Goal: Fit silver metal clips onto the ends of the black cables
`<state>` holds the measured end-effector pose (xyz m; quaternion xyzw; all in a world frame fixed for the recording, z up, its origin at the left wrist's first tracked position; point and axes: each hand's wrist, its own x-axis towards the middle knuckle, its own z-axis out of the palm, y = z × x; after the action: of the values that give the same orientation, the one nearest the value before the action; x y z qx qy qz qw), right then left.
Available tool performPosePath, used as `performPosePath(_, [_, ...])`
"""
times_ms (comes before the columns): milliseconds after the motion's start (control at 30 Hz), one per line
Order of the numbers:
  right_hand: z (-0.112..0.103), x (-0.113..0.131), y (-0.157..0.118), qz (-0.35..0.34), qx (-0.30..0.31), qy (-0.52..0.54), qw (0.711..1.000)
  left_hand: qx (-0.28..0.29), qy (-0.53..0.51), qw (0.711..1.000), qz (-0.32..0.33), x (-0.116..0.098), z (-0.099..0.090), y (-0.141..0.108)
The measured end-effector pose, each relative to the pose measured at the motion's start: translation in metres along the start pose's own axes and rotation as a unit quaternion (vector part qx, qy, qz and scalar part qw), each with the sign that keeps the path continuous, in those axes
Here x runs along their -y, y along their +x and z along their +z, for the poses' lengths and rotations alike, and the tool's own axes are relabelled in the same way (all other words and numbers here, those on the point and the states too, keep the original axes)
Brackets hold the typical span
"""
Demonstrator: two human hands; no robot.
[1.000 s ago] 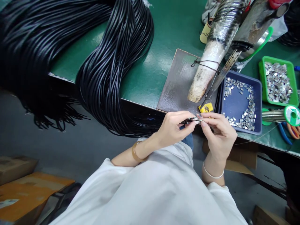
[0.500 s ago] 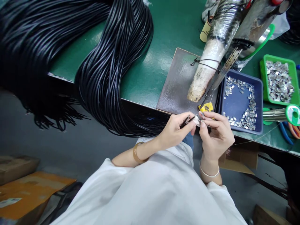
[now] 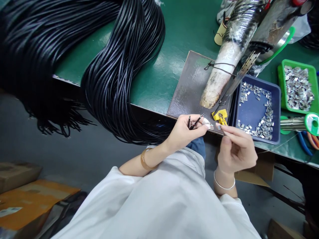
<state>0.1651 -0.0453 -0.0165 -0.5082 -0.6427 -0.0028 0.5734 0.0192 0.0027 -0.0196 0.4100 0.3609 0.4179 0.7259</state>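
My left hand point(image 3: 185, 131) is closed around short black cable ends point(image 3: 195, 122) that stick out between the fingers. White wrapping covers a fingertip there, and a tiny silvery part point(image 3: 211, 126) shows at the tips. To its right, apart from it, my right hand point(image 3: 238, 149) is pinched, with a small shiny piece point(image 3: 218, 126) at its fingertips; its exact kind is too small to tell. Just beyond both hands is a yellow holder point(image 3: 220, 117) under the thin tip of a soldering stand point(image 3: 230, 88). A blue tray point(image 3: 251, 114) of small metal clips lies beside my right hand.
A thick bundle of black cables point(image 3: 119, 69) hangs over the green table's point(image 3: 152, 89) front edge. A dark board point(image 3: 185, 86) lies under a plastic-wrapped tube point(image 3: 219, 73). Right of the tray are a green bin point(image 3: 282, 86) of metal clips, a solder spool point(image 3: 311, 123) and pliers point(image 3: 304, 142).
My hands have parted: the right moved right and slightly toward me, away from the left. My left hand turned a little, so the black cable ends now point up. The yellow holder shows more fully.
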Motion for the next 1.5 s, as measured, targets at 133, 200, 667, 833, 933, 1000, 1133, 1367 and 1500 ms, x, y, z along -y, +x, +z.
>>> performPosePath(133, [0.004,-0.003,-0.003,-0.019,0.018,-0.012,1.0,-0.021,0.015,1.0,0.01,-0.004,0.002,0.002])
performPosePath(200, [0.006,-0.006,-0.002,0.025,0.011,0.014,1.0,-0.029,0.017,0.999,0.011,-0.004,0.002,0.002])
performPosePath(667, [0.004,-0.015,-0.001,-0.054,0.083,-0.059,0.993,-0.047,0.028,0.998,0.038,-0.004,0.003,0.009])
performPosePath(833, [0.008,-0.021,0.0,-0.046,0.067,-0.061,0.995,-0.08,0.061,0.995,0.024,-0.007,0.007,0.014])
performPosePath(933, [0.011,-0.023,0.002,-0.017,0.065,-0.034,0.997,-0.083,0.067,0.994,0.031,-0.008,0.008,0.016])
performPosePath(1000, [0.012,-0.023,0.004,-0.008,0.063,-0.02,0.998,-0.081,0.07,0.994,0.037,-0.008,0.009,0.017])
performPosePath(1133, [0.012,-0.021,0.008,-0.02,0.059,-0.033,0.998,-0.082,0.074,0.993,0.043,-0.011,0.009,0.016])
performPosePath(1367, [0.011,-0.016,0.011,-0.027,0.065,-0.048,0.996,-0.087,0.078,0.993,0.032,-0.013,0.007,0.015])
performPosePath(1500, [0.01,-0.017,0.009,-0.02,0.077,-0.039,0.996,-0.088,0.065,0.994,0.014,-0.012,0.006,0.015])
